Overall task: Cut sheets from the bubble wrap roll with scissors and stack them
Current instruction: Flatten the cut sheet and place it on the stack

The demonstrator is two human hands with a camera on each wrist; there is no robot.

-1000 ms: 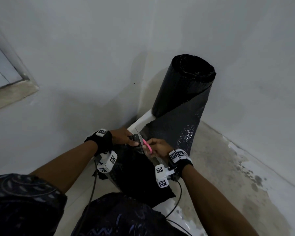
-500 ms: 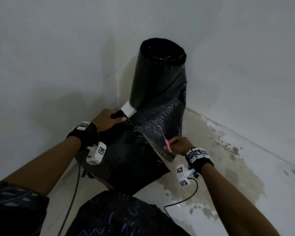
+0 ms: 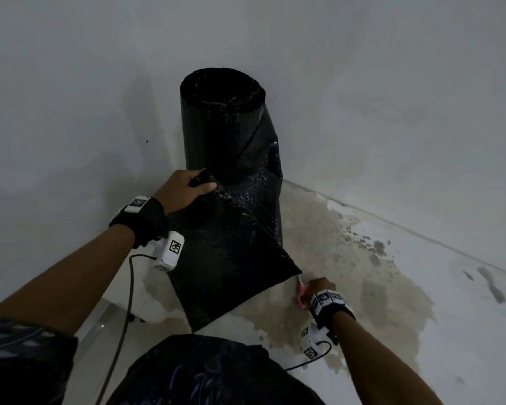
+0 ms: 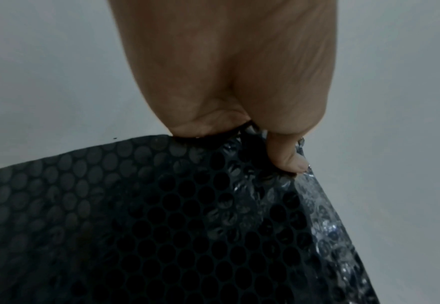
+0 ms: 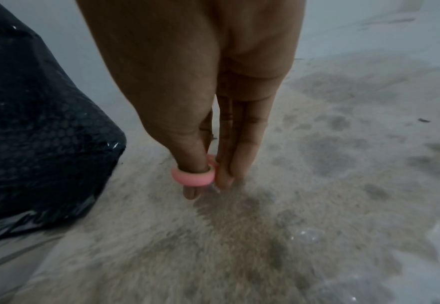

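A black bubble wrap roll (image 3: 225,127) stands upright in the room's corner. A black bubble wrap sheet (image 3: 231,258) hangs from my left hand (image 3: 184,188), which pinches its top corner beside the roll; the left wrist view shows thumb and fingers of that left hand (image 4: 239,115) clamped on the sheet (image 4: 161,226). My right hand (image 3: 316,290) is low by the sheet's right corner and holds pink-handled scissors (image 3: 301,296). In the right wrist view the thumb of the right hand (image 5: 200,174) passes through a pink scissors handle ring (image 5: 194,176); the blades are hidden.
White walls meet at the corner behind the roll. The floor (image 3: 362,273) is pale with a large stained, worn patch to the right. A cable (image 3: 123,317) trails from the left wrist camera. My dark patterned clothing (image 3: 202,372) fills the bottom edge.
The right hand with the scissors has travelled down along the sheet to its lower right corner. The left hand has lifted the sheet's top corner up beside the roll.
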